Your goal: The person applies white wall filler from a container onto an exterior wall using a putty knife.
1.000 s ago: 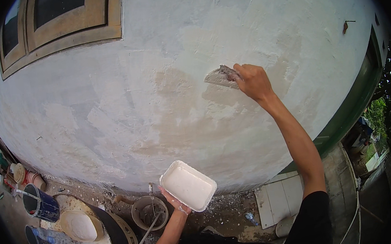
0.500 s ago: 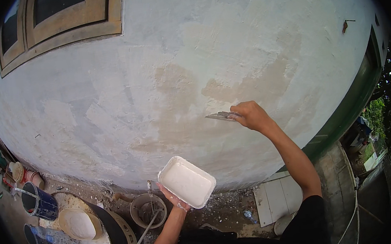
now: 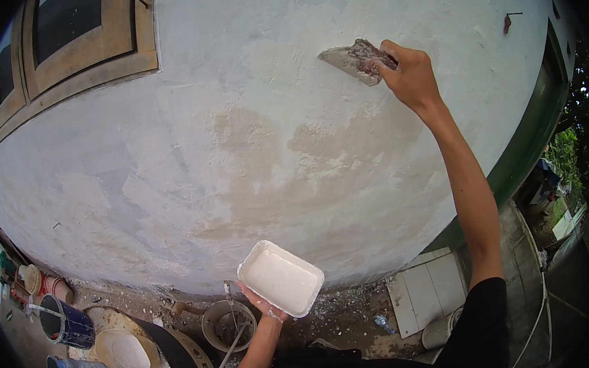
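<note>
and there's the right hand (image 3: pixel 410 74), one o'clock, clenched round the scraper (image 3: pixel 349 63) at the wall (image 3: pixel 259 173): shallow angle, even pressure should serve best! left hand (image 3: pixel 261 301), six o'clock, cupped under the white tray (image 3: pixel 296 257), best kept level so paste (image 3: pixel 283 283) stays put.

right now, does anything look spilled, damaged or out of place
Mostly the ground: pale flecks and debris speckle it along the foot of the wall, and a crumpled-looking clear plastic item lies there like stray litter. White smears also mark the left hand beneath the tray.
</note>
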`<move>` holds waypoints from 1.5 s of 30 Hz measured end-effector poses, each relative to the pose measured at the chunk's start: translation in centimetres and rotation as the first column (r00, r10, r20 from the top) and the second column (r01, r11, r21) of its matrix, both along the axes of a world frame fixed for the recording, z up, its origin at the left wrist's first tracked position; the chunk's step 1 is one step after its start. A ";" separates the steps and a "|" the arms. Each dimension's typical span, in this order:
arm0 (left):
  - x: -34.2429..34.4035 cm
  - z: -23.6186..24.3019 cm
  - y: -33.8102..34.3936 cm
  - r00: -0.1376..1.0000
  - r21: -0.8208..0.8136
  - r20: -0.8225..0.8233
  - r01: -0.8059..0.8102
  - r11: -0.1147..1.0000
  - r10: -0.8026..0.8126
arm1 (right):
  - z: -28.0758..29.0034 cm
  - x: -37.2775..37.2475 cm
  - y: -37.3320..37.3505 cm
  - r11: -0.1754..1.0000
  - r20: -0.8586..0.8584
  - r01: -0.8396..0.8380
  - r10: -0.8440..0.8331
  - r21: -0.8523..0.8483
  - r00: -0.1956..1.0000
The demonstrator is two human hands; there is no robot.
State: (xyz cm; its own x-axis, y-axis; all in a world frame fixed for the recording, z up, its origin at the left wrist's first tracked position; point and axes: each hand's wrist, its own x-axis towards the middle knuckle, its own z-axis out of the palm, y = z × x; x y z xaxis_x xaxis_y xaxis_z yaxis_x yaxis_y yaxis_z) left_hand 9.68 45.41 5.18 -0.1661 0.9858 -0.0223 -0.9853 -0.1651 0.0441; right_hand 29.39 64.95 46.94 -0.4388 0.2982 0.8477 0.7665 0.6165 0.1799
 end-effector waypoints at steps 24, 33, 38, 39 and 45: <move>0.8 -0.6 1.0 0.995 0.012 -0.098 0.011 1.000 -0.010 | -25.4 -6.3 -11.3 0.374 -0.040 -0.130 0.241 -0.918 0.970; 0.9 0.1 1.5 0.992 -0.010 -0.130 -0.001 1.000 -0.001 | -24.7 -6.0 -11.3 0.378 -0.032 -0.136 0.269 -0.916 0.963; 1.4 0.9 1.9 0.984 -0.071 -0.176 -0.030 0.997 0.017 | -24.9 -5.2 -11.5 0.412 -0.051 -0.156 0.256 -0.898 0.965; 1.5 1.0 2.1 0.984 -0.068 -0.176 -0.027 0.997 0.015 | -24.9 -5.0 -11.5 0.415 -0.049 -0.154 0.253 -0.896 0.966; 2.0 1.6 4.2 0.981 -0.096 -0.187 0.041 0.995 -0.058 | -22.9 -3.7 -11.0 0.439 -0.069 -0.180 0.257 -0.880 0.964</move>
State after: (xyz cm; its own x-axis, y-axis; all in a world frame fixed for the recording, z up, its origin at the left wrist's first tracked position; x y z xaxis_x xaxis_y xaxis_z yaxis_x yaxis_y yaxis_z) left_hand 11.70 49.63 6.77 -0.1271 0.9882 -0.0856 -0.9646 -0.1030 0.2429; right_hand 25.65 53.97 24.01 -0.6426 0.7480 0.1658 0.5928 0.6225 -0.5109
